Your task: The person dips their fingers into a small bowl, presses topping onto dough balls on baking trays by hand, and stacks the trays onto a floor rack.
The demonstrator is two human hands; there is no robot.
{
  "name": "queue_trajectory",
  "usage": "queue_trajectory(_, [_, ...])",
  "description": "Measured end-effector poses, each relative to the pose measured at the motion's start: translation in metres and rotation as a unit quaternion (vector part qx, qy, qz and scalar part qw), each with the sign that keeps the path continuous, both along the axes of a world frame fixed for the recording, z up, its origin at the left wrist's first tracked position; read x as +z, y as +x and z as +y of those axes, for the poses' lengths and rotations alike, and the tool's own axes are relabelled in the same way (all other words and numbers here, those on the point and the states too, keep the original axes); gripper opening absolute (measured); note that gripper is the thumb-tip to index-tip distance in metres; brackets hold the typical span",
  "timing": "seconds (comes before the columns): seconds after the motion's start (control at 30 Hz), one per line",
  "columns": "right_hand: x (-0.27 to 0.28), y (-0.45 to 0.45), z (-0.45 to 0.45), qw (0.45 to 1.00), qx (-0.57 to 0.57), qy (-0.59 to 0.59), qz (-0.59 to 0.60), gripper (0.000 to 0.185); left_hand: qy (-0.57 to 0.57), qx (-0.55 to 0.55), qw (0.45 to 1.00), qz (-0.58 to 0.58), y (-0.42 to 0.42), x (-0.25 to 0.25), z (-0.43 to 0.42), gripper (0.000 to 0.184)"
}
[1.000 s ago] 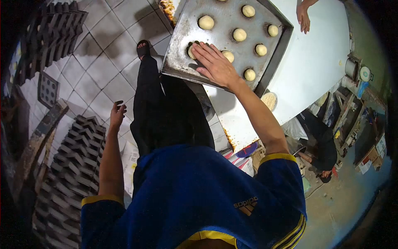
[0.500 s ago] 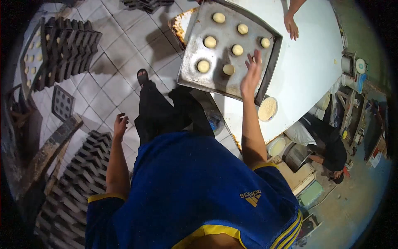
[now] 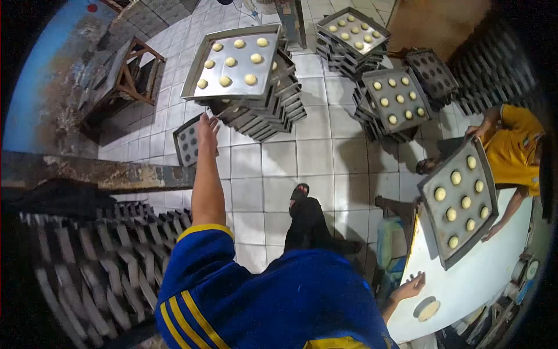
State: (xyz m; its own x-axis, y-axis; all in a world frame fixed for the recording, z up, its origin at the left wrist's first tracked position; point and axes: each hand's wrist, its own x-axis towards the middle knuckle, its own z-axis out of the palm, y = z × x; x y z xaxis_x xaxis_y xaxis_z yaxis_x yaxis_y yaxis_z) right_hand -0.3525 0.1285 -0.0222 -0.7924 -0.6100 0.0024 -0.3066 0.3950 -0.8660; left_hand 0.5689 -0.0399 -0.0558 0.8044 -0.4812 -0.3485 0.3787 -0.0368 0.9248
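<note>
The left hand (image 3: 207, 136), fingers loosely spread, lies near a grey rectangular metal tray (image 3: 243, 63), contact indeterminable, which bears nine round, pale dough balls (image 3: 231, 61) atop a staggered stack (image 3: 279, 107), while the half-curled right hand (image 3: 410, 287) is near the white counter (image 3: 465, 285).

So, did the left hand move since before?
Yes: the left hand has moved toward the dark dotted tray at picture left, with a clear gap between them earlier.
</note>
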Motion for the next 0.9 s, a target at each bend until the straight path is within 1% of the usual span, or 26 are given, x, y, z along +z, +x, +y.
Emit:
queue_trajectory(0.03, [-0.017,0.019,0.003,1.0,-0.009,0.002,-0.01,0.044,-0.065,0.016,0.991,0.115,0.016,-0.006,-0.022,0.056])
queue_trajectory(0.1, [-0.075,0.033,0.009,0.996,0.08,0.039,-0.025,0.042,-0.095,-0.083,0.989,0.078,0.025,-0.033,-0.078,0.062])
queue_trajectory(0.13, [-0.08,0.062,0.002,0.994,0.109,0.027,0.015,0.04,-0.109,-0.123,0.975,0.148,0.031,-0.056,-0.103,0.07])
queue_trajectory(0.17, [-0.07,0.095,-0.003,0.993,0.113,0.024,-0.016,0.039,-0.121,-0.161,0.955,0.219,0.03,-0.081,-0.124,0.079])
queue_trajectory(0.2, [-0.061,0.112,-0.006,0.99,0.125,0.058,-0.017,0.039,-0.116,-0.163,0.953,0.228,0.011,-0.081,-0.138,0.079])
queue_trajectory(0.23, [-0.055,0.127,-0.011,0.986,0.137,0.089,-0.019,0.039,-0.014,-0.104,0.948,0.299,-0.009,-0.077,-0.158,0.082])
queue_trajectory(0.27, [-0.048,0.141,-0.016,0.987,0.13,0.09,-0.013,0.039,0.089,-0.047,0.927,0.362,-0.024,-0.073,-0.176,0.085])
queue_trajectory(0.3, [-0.043,0.15,-0.019,0.985,0.143,0.093,-0.033,0.039,0.097,-0.021,0.929,0.356,-0.03,-0.087,-0.189,0.08])
queue_trajectory(0.33, [-0.04,0.157,-0.021,0.982,0.154,0.093,-0.053,0.039,0.071,-0.013,0.941,0.33,-0.027,-0.102,-0.199,0.069])
queue_trajectory(0.37, [-0.036,0.161,-0.024,0.985,0.143,0.087,-0.049,0.039,0.044,-0.006,0.952,0.303,-0.023,-0.117,-0.209,0.057])
queue_trajectory(0.43, [-0.029,0.163,-0.024,0.988,0.116,0.079,-0.063,0.038,-0.01,0.061,0.968,0.244,-0.022,-0.144,-0.224,0.037])
queue_trajectory(0.47, [-0.023,0.169,-0.024,0.991,0.101,0.058,-0.066,0.038,0.016,0.075,0.976,0.205,-0.032,-0.131,-0.221,0.027])
queue_trajectory(0.53, [-0.025,0.161,-0.018,0.993,0.08,0.058,-0.068,0.036,0.062,0.126,0.974,0.178,-0.043,-0.102,-0.206,0.03])
queue_trajectory(0.57, [-0.026,0.158,-0.011,0.994,0.068,0.056,-0.07,0.035,0.024,0.134,0.984,0.118,-0.036,-0.126,-0.194,0.028])
queue_trajectory(0.6, [-0.023,0.157,-0.004,0.993,0.048,0.054,-0.097,0.033,0.015,0.121,0.984,0.127,-0.037,-0.119,-0.172,0.027])
queue_trajectory(0.63, [-0.022,0.155,-0.001,0.991,0.025,0.046,-0.123,0.032,0.001,0.1,0.985,0.139,-0.044,-0.096,-0.152,0.017])
queue_trajectory(0.67, [-0.02,0.154,0.003,0.99,0.019,0.039,-0.133,0.03,-0.04,0.029,0.988,0.144,-0.032,-0.118,-0.123,0.01])
queue_trajectory(0.7, [-0.019,0.152,0.011,0.989,0.016,0.036,-0.144,0.029,-0.013,0.011,0.993,0.119,-0.032,-0.123,-0.091,0.021])
queue_trajectory(0.73, [-0.017,0.152,0.017,0.985,-0.009,0.033,-0.166,0.029,-0.02,-0.045,0.995,0.085,-0.009,-0.172,-0.045,0.024])
queue_trajectory(0.77, [-0.019,0.145,0.023,0.981,-0.028,0.03,-0.19,0.028,0.016,-0.039,0.997,0.06,-0.049,-0.101,-0.016,0.024])
queue_trajectory(0.8, [-0.026,0.135,0.032,0.982,-0.023,0.009,-0.188,0.029,0.101,-0.035,0.993,0.053,-0.061,-0.082,0.012,0.016])
queue_trajectory(0.83, [-0.034,0.122,0.043,0.983,-0.016,-0.011,-0.185,0.03,0.082,-0.076,0.993,-0.042,-0.077,-0.071,0.058,0.015])
queue_trajectory(0.87, [-0.038,0.112,0.051,0.981,-0.034,-0.02,-0.189,0.03,0.121,-0.23,0.946,-0.196,-0.067,-0.072,0.099,0.019])
queue_trajectory(0.9, [-0.038,0.104,0.059,0.98,-0.054,-0.026,-0.191,0.029,0.125,-0.334,0.863,-0.358,-0.058,-0.072,0.139,0.024])
